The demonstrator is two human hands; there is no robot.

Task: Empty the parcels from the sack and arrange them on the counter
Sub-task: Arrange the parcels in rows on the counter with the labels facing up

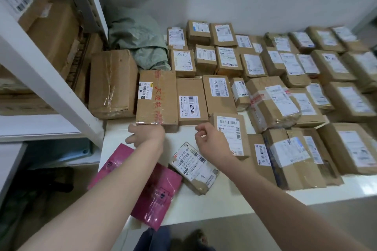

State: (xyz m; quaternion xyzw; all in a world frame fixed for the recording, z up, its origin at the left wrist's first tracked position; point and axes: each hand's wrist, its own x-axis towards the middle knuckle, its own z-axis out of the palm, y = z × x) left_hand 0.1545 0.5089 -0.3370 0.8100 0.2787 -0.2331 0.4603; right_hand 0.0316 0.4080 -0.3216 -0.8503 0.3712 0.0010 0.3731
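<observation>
Left hand (145, 134), fingers spread, presses the red-taped carton (157, 98) at eleven o'clock, best pushed evenly; right hand (212, 142) hangs slack, empty.

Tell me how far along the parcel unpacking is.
Mostly done: rows of boxes cover the counter, and the green sack lies slumped at the back. In hand: the left hand touches the red-taped box; the right hand holds nothing. Left: the pink mailers and the askew small parcel at the near edge.
</observation>
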